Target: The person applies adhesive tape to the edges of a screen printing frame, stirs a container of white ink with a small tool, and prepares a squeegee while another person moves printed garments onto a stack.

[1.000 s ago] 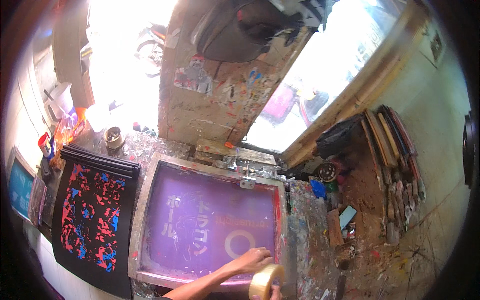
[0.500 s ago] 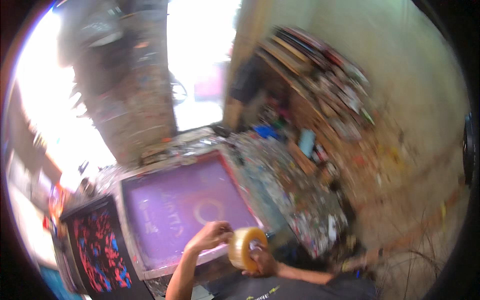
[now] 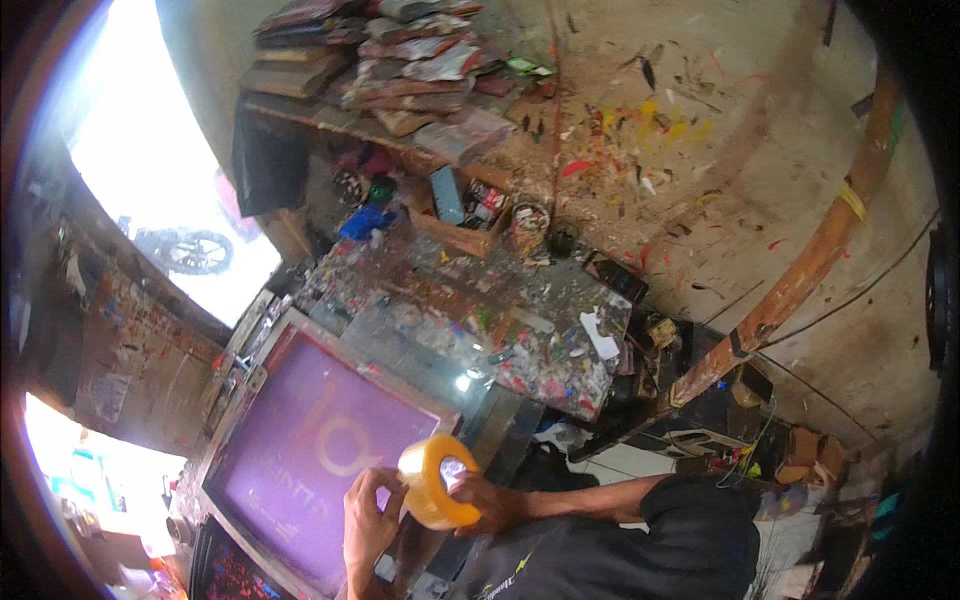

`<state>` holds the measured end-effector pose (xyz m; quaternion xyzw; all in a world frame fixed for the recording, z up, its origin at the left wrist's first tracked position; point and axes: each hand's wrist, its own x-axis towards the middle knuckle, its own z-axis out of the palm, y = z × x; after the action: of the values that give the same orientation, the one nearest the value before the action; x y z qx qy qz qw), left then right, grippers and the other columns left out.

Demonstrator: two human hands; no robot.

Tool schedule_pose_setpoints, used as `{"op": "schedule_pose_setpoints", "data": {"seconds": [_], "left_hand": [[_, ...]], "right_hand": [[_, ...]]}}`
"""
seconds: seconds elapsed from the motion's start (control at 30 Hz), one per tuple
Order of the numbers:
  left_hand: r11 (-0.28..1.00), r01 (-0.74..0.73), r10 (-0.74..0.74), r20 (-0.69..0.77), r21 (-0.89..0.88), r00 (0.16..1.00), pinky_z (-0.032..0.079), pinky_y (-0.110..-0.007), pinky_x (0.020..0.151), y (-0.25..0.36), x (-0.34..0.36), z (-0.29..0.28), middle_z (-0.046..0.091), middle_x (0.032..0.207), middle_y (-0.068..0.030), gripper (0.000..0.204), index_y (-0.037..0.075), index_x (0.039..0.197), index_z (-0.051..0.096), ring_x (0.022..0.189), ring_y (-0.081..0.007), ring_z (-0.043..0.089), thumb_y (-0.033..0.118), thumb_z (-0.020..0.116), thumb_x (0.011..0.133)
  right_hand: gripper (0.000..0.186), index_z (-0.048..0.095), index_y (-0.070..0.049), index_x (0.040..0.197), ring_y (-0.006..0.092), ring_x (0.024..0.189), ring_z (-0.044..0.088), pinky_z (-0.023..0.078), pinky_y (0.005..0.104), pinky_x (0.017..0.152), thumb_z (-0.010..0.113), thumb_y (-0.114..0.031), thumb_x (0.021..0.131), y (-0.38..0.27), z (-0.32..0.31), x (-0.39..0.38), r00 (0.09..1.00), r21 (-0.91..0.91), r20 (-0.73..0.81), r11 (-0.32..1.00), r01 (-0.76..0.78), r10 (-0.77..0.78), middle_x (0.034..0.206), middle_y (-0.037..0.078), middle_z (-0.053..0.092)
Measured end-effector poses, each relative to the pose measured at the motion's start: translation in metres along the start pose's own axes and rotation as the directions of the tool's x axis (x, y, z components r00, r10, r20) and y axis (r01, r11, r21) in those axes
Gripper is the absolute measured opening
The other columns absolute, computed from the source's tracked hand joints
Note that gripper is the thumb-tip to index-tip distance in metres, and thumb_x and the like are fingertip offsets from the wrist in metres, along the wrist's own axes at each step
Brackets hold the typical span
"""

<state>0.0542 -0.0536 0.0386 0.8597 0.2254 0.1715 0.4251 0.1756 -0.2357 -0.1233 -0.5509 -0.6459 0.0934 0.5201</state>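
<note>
A wide roll of yellowish tape point(image 3: 420, 487) is held up in front of me, over the near right corner of a framed purple printing screen point(image 3: 270, 440). My right hand point(image 3: 492, 503) grips the roll from its right side, with fingers at its core. Beside the roll's left edge, my left hand point(image 3: 368, 515) is closed in a pinch of thumb and fingers. Whatever lies in that pinch is too small to make out. Pale ring and letter-like shapes show on the purple mesh.
A paint-spattered table point(image 3: 470, 300) stretches beyond the screen. On it stand a wooden box point(image 3: 455, 232) of small containers and a paint-crusted can point(image 3: 530, 225). Stacked boards point(image 3: 300, 70) fill a shelf. A wooden pole point(image 3: 790, 300) leans at the right. A black printed panel point(image 3: 215, 560) lies lower left.
My view has swung to the right, so the screen and doorway sit farther left. Both hands stay at the tape roll, the left one still pinched beside it.
</note>
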Motion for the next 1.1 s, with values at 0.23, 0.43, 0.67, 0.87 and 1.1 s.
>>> {"op": "schedule_pose_setpoints", "data": {"seconds": [0.23,0.43,0.67,0.87,1.1], "left_hand": [[0.96,-0.109,0.139,-0.103,0.257,0.985,0.051,-0.044,0.082,0.023,0.005,0.061,0.067,0.093,-0.0192,0.011,-0.002,0.087,0.056,0.092,-0.0367,0.066,-0.003,0.066,0.083],[0.947,0.054,-0.015,-0.125,0.317,0.992,0.049,-0.046,0.089,0.051,0.004,0.077,0.067,0.1,-0.0197,0.008,0.0,0.093,0.061,0.095,-0.0332,0.064,0.007,0.066,0.093],[0.91,-0.09,0.122,-0.053,0.404,0.991,0.051,-0.046,0.084,0.055,0.026,0.088,0.068,0.095,-0.018,0.006,0.0,0.09,0.06,0.09,-0.0355,0.065,0.002,0.065,0.091],[0.917,-0.039,0.075,-0.075,0.398,0.994,0.051,-0.045,0.082,0.049,0.021,0.084,0.067,0.095,-0.0194,0.005,-0.001,0.093,0.06,0.09,-0.0357,0.064,-0.004,0.063,0.09],[0.905,0.139,-0.111,-0.093,0.402,0.989,0.051,-0.043,0.086,0.093,0.033,0.091,0.066,0.099,-0.0191,0.008,0.001,0.095,0.058,0.091,-0.0356,0.064,-0.006,0.061,0.091]], "right_hand": [[0.048,0.058,-0.001,0.116,0.0357,0.113,0.057,0.045,0.0452,0.098,0.073,-0.038,0.09,0.011,-0.08,-0.018,0.997,-0.031,-0.08,0.999,0.012,-0.014,0.113,0.018,0.06],[0.006,0.057,-0.002,0.096,0.0352,0.083,0.055,0.045,0.046,0.075,0.054,-0.005,0.092,0.024,-0.175,-0.203,0.697,-0.307,-0.617,0.704,-0.641,0.365,0.089,0.016,0.056],[0.036,0.049,0.002,0.132,0.0427,0.099,0.055,0.043,0.0493,0.087,0.055,-0.009,0.098,0.134,-0.31,-0.374,-0.064,0.062,-0.991,0.026,-0.998,-0.121,0.107,0.023,0.057],[0.048,0.051,-0.007,0.139,0.0417,0.101,0.058,0.046,0.0535,0.084,0.06,-0.024,0.095,0.188,-0.325,-0.405,-0.057,0.091,-0.99,-0.272,-0.958,-0.132,0.117,0.023,0.059],[0.049,0.051,-0.008,0.14,0.0391,0.106,0.057,0.046,0.0524,0.087,0.058,-0.032,0.097,0.199,-0.311,-0.437,-0.179,0.22,-0.974,-0.375,-0.901,-0.14,0.12,0.022,0.058]]}}
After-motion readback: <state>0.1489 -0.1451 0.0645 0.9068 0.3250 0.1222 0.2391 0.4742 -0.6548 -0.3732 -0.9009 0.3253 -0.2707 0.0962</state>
